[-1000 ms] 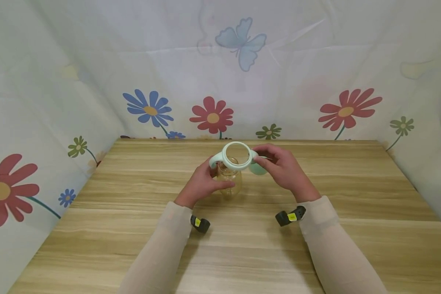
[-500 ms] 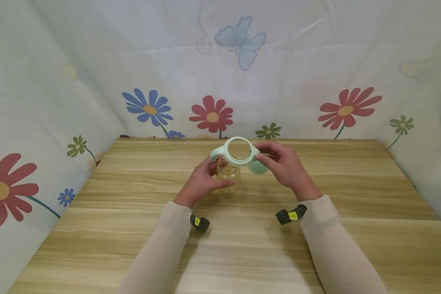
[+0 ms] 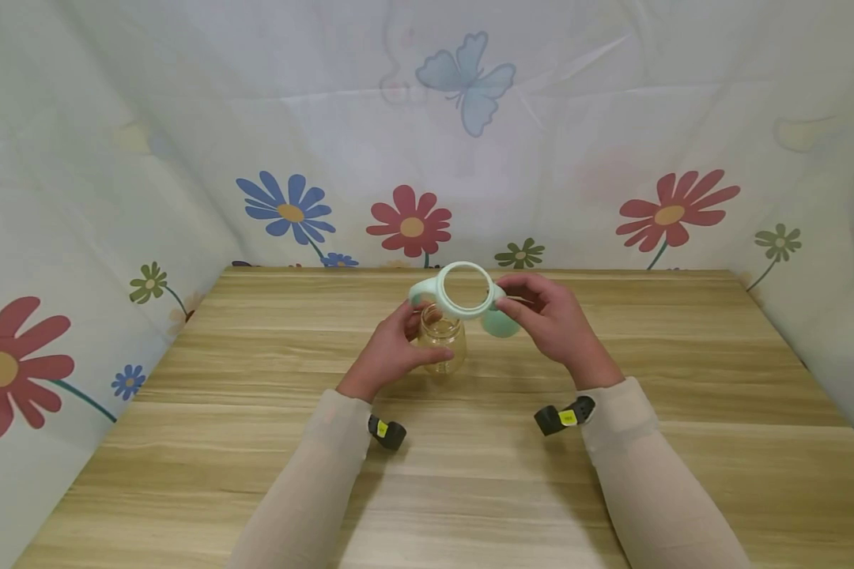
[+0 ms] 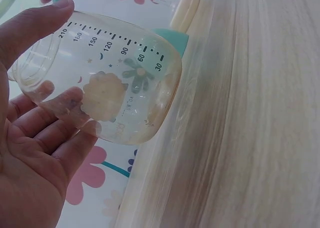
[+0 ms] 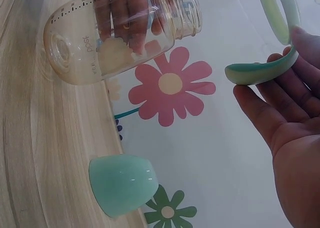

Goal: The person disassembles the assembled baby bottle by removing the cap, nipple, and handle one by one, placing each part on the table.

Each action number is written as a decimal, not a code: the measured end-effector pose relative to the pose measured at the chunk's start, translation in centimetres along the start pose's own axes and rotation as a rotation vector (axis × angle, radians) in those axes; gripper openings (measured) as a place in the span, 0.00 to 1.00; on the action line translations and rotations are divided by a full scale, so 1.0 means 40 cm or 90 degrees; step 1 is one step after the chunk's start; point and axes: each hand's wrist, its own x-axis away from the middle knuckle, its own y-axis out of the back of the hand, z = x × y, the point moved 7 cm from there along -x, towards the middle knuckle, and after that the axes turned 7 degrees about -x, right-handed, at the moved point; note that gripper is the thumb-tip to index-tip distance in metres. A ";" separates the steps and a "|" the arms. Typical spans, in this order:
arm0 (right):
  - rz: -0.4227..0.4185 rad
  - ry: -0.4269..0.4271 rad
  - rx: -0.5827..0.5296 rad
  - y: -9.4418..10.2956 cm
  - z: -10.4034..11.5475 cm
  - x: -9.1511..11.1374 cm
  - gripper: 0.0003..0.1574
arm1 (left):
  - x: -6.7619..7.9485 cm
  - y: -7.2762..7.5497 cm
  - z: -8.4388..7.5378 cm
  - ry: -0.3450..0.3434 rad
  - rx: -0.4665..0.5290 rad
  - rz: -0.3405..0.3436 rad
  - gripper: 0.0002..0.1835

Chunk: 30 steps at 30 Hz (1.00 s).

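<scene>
My left hand (image 3: 391, 354) grips a clear amber baby bottle (image 4: 110, 83) round its side, thumb on one face and fingers on the other. The bottle has a printed scale and a cartoon animal; its threaded mouth is bare, and its base is close over the table. Above and slightly right of that mouth, my right hand (image 3: 551, 320) pinches a mint-green ring with two curved handles (image 3: 441, 294) by its right handle. The ring is tilted, its opening facing the head camera. A mint-green cap (image 5: 122, 184) stands on the table behind the right fingers.
A pale cream piece (image 4: 185, 13) shows beside the cap in the left wrist view. The wood-grain table (image 3: 470, 490) reaches back to a white curtain (image 3: 576, 142) printed with flowers and a butterfly. Each wrist wears a small black camera.
The handled ring has risen and shifted slightly right, uncovering more of the bottle's mouth. My left hand keeps its grip on the bottle and has barely moved.
</scene>
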 end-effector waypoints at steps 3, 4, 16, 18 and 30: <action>-0.006 -0.002 0.001 0.003 0.001 0.000 0.17 | -0.001 0.001 0.001 0.011 -0.014 0.001 0.40; -0.008 -0.002 0.003 0.004 0.001 0.001 0.17 | -0.001 0.001 0.002 0.015 -0.019 0.001 0.41; -0.021 -0.010 0.021 0.011 -0.006 -0.003 0.18 | -0.002 0.003 0.006 0.014 -0.041 0.000 0.42; -0.022 -0.013 0.023 0.012 -0.007 -0.004 0.18 | -0.002 0.003 0.007 0.014 -0.041 -0.001 0.42; -0.036 -0.041 0.037 0.017 -0.024 -0.005 0.20 | -0.005 0.003 0.014 0.025 -0.038 0.005 0.43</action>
